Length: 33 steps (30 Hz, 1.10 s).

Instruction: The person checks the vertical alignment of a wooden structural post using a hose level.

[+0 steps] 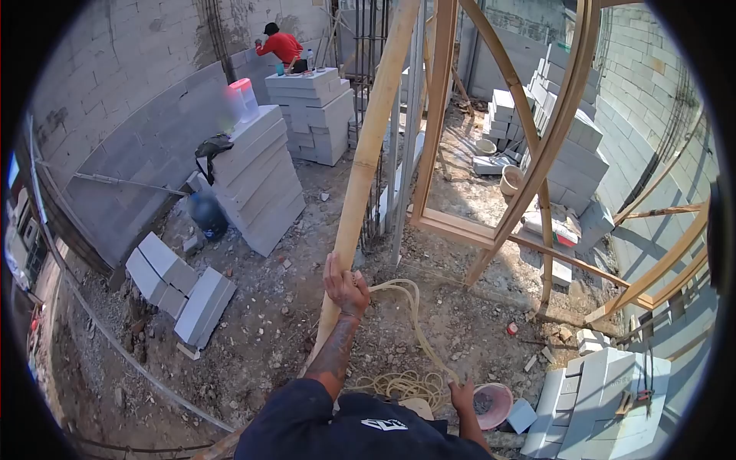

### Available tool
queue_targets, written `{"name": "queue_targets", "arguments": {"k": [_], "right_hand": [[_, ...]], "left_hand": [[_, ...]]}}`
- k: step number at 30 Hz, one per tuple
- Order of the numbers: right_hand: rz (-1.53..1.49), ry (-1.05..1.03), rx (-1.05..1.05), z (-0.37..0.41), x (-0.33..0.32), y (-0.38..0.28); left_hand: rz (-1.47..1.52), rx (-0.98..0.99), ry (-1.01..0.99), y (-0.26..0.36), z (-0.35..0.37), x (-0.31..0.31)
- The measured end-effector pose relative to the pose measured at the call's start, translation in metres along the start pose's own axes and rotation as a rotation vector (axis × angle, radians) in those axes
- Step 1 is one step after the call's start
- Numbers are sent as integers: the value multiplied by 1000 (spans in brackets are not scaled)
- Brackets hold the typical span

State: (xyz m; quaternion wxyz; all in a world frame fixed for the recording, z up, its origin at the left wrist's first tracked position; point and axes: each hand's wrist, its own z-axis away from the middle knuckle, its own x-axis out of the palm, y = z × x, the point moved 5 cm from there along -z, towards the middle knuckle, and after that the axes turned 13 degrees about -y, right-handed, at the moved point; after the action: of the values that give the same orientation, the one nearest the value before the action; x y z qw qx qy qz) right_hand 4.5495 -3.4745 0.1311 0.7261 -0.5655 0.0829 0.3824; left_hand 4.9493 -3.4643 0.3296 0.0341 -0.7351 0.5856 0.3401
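My left hand (346,290) is closed, its fingers against a long, slanting bamboo pole (366,157). A thin cream-coloured hose (418,326) comes out of that hand on the right, loops over and runs down to my right hand (462,395). My right hand, low in the view beside a pink bucket (493,406), is closed around the hose. More of the hose lies in a loose coil (402,387) on the ground in front of my body. The pole's lower end is hidden behind my left arm.
Wooden frames (456,222) stand ahead on the right. Stacked pale blocks (257,180) rise on the left, with loose blocks (205,307) on the rubble ground. More blocks (598,402) with pliers on top sit at lower right. A person in red (282,47) is farther back.
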Motion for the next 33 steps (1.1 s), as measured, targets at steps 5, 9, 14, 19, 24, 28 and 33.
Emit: {"name": "queue_targets", "arguments": {"k": [5,9,14,19,24,28,33], "right_hand": [[-582,-983,-260,46,21,-161],[-539,-1569,-199,124,26,-241],[-452,-1672,-7,128,29,-232],[-413,-1693,7,118,39,-214],[-524,-1739,-36,120,50,-215],[-400,-1738,-318,112,52,-222],[-714,-1619,-453,99,53,-224]], "left_hand": [[-13,-30,8,-2,1,-3],[-6,-28,-12,-1,1,-5],[-2,-2,-20,-1,-1,-6],[4,-16,-37,-2,-2,-6],[8,-3,-34,0,-2,-6],[23,2,-8,4,-3,-5],[-81,72,3,8,-4,1]]}}
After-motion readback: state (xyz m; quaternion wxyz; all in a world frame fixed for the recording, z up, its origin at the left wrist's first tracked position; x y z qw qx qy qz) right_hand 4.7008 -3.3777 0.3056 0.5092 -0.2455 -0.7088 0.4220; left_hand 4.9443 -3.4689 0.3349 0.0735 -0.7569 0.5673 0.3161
